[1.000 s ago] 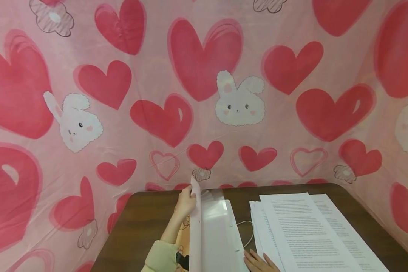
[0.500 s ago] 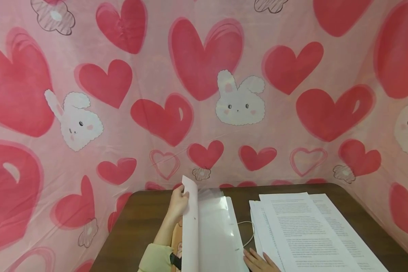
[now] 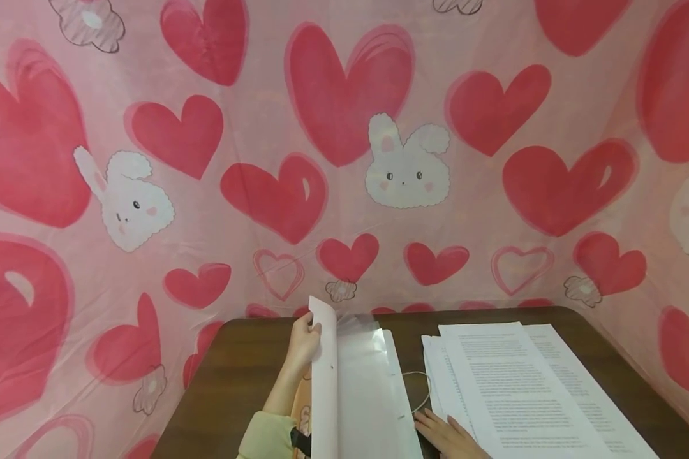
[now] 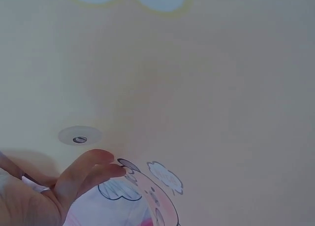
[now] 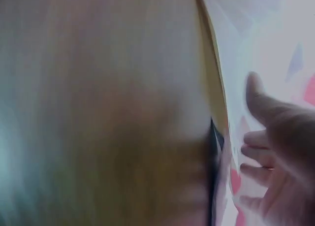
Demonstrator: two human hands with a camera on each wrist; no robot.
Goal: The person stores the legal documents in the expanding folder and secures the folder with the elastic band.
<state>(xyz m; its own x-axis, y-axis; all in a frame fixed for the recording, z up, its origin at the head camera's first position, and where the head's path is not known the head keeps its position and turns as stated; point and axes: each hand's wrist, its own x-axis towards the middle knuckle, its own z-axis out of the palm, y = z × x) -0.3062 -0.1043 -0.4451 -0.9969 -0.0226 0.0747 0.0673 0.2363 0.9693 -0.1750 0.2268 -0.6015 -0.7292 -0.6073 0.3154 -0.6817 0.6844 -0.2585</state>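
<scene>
A folder (image 3: 367, 395) lies open on the table, a clear plastic sheet sticking out at its far end. Its pale pink cover (image 3: 324, 382) stands raised and curled at the left. My left hand (image 3: 303, 341) pinches that cover near its far corner. Cartoon drawings and a round metal snap (image 4: 79, 137) show on the cover's outer face in the left wrist view. At the folder's right edge rests my right hand (image 3: 450, 437), fingers extended, between folder and papers. The right wrist view is blurred, with the right hand (image 5: 280, 152) at its right side.
A stack of printed papers (image 3: 505, 389) lies fanned on the right of the brown table (image 3: 229, 370). A thin white cord loop (image 3: 427, 389) curves out from the folder's right edge. Heart-and-rabbit patterned cloth (image 3: 402, 268) hangs behind and at both sides.
My left hand has moved left, tilting the cover further open, so its pink face shows wider. My right hand has shifted slightly right.
</scene>
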